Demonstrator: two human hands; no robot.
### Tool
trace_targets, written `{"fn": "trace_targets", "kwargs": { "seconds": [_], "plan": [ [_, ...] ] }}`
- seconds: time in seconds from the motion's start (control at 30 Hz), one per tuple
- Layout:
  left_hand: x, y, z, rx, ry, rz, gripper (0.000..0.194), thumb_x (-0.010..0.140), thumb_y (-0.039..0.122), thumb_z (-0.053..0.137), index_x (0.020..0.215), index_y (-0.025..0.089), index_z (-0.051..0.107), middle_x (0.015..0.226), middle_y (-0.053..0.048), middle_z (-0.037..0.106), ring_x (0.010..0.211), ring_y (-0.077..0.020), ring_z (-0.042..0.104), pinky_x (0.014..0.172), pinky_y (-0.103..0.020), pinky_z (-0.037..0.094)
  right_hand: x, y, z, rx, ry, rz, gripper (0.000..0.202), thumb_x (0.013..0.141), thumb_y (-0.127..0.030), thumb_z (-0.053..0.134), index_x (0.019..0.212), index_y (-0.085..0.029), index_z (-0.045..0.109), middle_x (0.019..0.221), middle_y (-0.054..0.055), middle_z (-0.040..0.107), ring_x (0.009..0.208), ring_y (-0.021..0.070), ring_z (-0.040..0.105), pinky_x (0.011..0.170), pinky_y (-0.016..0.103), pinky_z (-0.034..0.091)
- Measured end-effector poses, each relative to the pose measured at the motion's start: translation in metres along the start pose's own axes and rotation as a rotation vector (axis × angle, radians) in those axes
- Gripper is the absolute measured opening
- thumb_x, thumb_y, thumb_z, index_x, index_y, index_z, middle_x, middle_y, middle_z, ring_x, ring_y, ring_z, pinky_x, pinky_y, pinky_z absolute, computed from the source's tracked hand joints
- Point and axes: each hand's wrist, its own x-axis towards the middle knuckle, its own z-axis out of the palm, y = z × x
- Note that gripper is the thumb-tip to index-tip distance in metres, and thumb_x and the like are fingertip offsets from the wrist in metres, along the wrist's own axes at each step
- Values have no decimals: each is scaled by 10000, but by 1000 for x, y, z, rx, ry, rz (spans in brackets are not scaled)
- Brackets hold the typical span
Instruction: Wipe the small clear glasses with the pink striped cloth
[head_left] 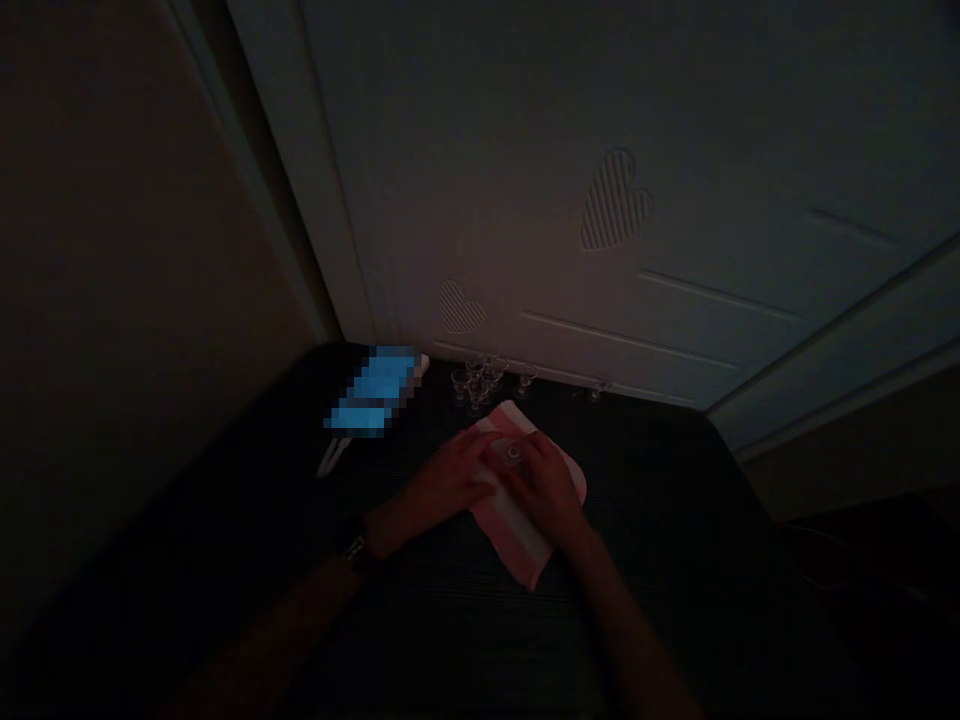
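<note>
On the dark table lies a pink-and-white striped cloth [510, 522], turned at an angle. A small clear glass [514, 452] is over the cloth, its round end facing up. My right hand [546, 488] comes in from the right, with thumb and fingers closed around the glass. My left hand [459, 472] rests at the cloth's left edge, thumb and fingers apart on the near side of the glass. Dim light hides the exact fingertip contact. Behind the cloth stand several small stemmed glasses [478, 385], with another glass [525, 380] just right of them.
One more small glass [598, 389] is farther right along the back edge of the table [645, 540]. A lit, blurred-out screen [375, 392] with a pale strap [334, 456] lies at the left. A white panel [525, 230] with raised hearts rises behind the table.
</note>
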Motion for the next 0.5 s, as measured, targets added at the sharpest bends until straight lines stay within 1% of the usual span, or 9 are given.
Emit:
{"fn": "trace_targets", "kwargs": {
  "seconds": [0.1, 0.17, 0.33, 0.5],
  "plan": [
    [1, -1, 0, 6, 1, 13, 466, 802, 172, 539, 1245, 226, 404, 1259, -56, 474, 1179, -199, 414, 1015, -375, 330, 0, 0, 2, -2, -16, -24, 188, 829, -267, 514, 992, -177, 538, 931, 65, 566, 881, 206, 506, 779, 336, 395],
    [2, -1, 1, 14, -8, 28, 431, 810, 155, 518, 1226, 226, 428, 1248, -51, 490, 1171, -197, 425, 1012, -376, 334, 0, 0, 3, 5, -26, -34, 162, 830, -248, 508, 972, -175, 537, 907, 59, 579, 867, 200, 515, 779, 332, 388],
    [2, -1, 2, 40, 11, 39, 400, 815, 126, 494, 1200, 228, 452, 1230, -40, 512, 1166, -188, 432, 1004, -371, 340, 1, -1, 2, 20, -51, -71, 156, 827, -232, 507, 970, -175, 531, 913, 55, 594, 870, 193, 531, 789, 329, 372],
    [2, 0, 2, 52, 19, 43, 394, 816, 130, 495, 1193, 238, 459, 1225, -31, 515, 1164, -186, 432, 1000, -366, 343, 0, -2, -1, 39, -28, -102, 152, 827, -253, 513, 961, -182, 526, 923, 52, 603, 884, 193, 537, 795, 327, 366]
  ]
}}
